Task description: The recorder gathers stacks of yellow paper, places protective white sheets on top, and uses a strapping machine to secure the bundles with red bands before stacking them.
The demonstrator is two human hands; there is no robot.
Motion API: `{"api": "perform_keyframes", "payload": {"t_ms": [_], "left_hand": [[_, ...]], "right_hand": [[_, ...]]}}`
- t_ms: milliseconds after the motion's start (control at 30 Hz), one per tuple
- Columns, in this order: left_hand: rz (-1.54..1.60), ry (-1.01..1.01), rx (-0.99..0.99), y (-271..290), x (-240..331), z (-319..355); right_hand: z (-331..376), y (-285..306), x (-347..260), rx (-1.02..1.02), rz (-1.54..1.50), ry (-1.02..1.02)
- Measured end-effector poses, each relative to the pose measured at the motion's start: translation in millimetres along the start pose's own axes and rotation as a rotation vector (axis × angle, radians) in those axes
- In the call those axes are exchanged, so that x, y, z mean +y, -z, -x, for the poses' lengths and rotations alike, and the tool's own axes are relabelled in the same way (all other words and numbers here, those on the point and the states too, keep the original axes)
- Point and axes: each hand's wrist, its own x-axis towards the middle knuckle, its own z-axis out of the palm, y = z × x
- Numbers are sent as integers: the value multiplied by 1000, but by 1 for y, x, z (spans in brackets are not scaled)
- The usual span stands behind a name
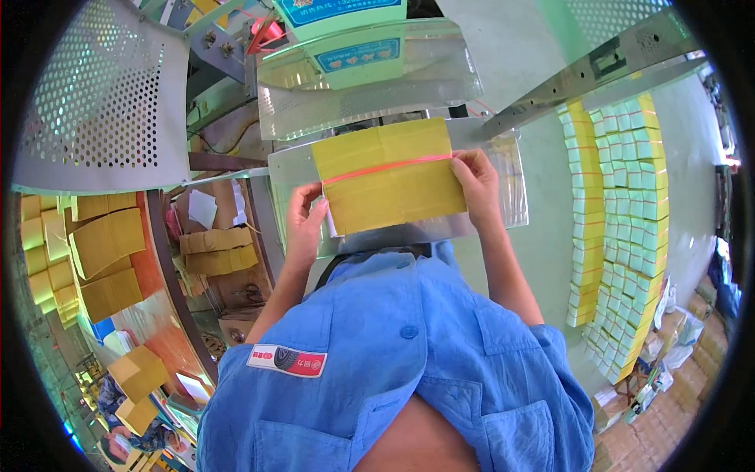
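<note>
A flat yellow cardboard bundle (391,197) lies tilted over a shiny metal work surface (511,185) in front of me. Across its middle runs a pink strap (377,167), from one short side to the other. The left edge is pinched by my left hand (305,216), thumb on the near side, where a bit of white shows beneath the cardboard. At the right edge, close to the strap's end, my right hand (478,185) grips with its thumb on top and its fingers curled at the corner.
Beyond the bundle stands a clear plastic guard (370,79). A perforated metal panel (102,102) is at upper left, a metal bar (598,67) at upper right. Long rows of strapped white-and-yellow stacks (629,220) fill the right side. Cardboard pieces (106,244) lie left; a person (145,440) is lower left.
</note>
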Motion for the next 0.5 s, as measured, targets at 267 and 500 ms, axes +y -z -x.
{"api": "perform_keyframes", "payload": {"t_ms": [267,500], "left_hand": [[102,82,-90,10,0,-12],[156,482,80,-16,-6,-34]], "right_hand": [[-3,12,-2,-28,193,-28],[-20,4,13,-79,-79,-306]]}}
